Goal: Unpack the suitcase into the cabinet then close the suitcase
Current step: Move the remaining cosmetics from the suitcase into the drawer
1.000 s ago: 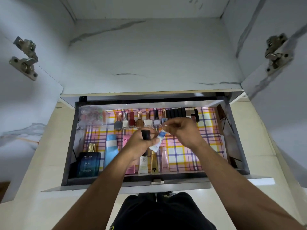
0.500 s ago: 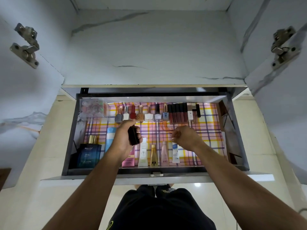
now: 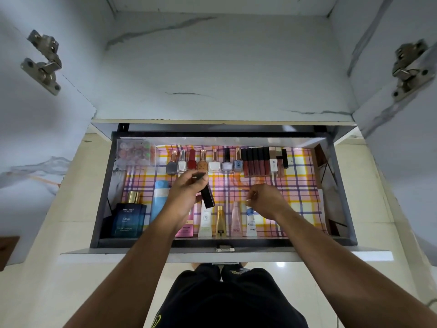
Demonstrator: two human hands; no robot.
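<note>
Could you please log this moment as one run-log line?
left hand: holds black tube | right hand: curled, empty, above white tube | drawer: open

The white tube [image 3: 251, 221], held between both hands a second ago, now stands in the drawer's front row. The right hand [image 3: 264, 200] hovers above it, fingers curled, holding nothing.
</note>
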